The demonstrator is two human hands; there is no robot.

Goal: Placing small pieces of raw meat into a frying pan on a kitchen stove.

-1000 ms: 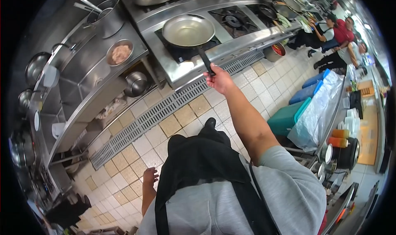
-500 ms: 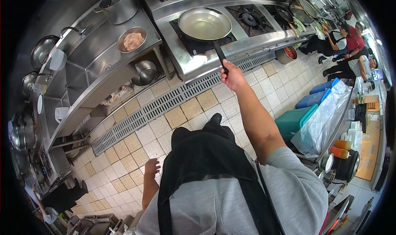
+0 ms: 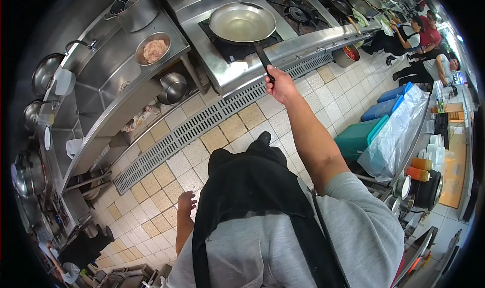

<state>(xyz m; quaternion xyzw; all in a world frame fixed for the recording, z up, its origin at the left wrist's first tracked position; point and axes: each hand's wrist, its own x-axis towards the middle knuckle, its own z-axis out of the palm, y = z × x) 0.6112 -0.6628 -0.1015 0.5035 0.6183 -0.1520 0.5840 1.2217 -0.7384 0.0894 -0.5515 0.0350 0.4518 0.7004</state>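
Note:
A wide frying pan (image 3: pixel 243 23) sits on a burner of the stainless steel stove, with a thin layer of clear yellowish liquid in it. My right hand (image 3: pixel 281 86) is closed round the end of its black handle. Low at my side hangs my left hand (image 3: pixel 186 202) over the tiled floor, fingers loosely bent and apart, holding nothing that I can see. On the counter left of the stove stands a steel bowl (image 3: pixel 168 37) with a mound of pale pink raw minced meat (image 3: pixel 155 51).
Left are a steel sink (image 3: pixel 111 76) and a large pot (image 3: pixel 137 14) with utensils. A floor grate (image 3: pixel 202 124) runs below the stove. A pot of red pieces (image 3: pixel 346 55) stands farther right. Teal and blue bins (image 3: pixel 361 136) line the right side; several people are at the far right, another lower left.
The stove, pan and counter sit slightly higher and farther left in the picture. My right hand stays on the pan handle; my left still hangs down.

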